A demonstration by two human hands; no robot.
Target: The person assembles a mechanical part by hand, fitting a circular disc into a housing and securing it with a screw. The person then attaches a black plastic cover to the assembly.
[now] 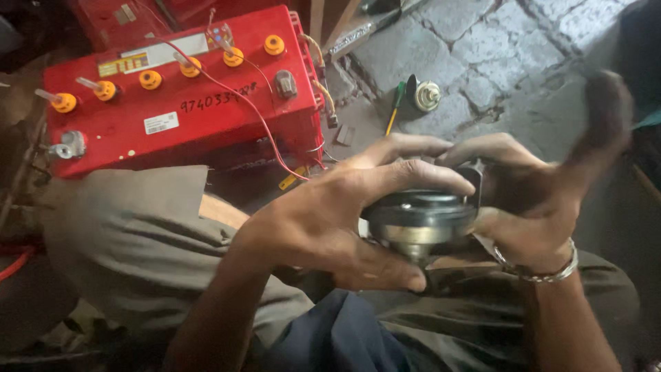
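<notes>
Over the lap, the left hand (323, 220) and right hand (530, 207) both grasp a round metal horn (420, 219), fingers clenched about its rim. It looks mid-inspection; turning it needs a steady grip. Farther left sits a red battery (179, 96).

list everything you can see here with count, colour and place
round metal part: one, dark and silver, centre, held in both hands
battery: one, red with yellow caps, upper left on the ground
wire: one, red, across the battery top
second round part: one, black and silver, on the stone floor at top
screwdriver: one, green and yellow, beside that part
bracelet: one, silver, right wrist
left hand: grip around the part's left side
right hand: grip on its right side
</notes>
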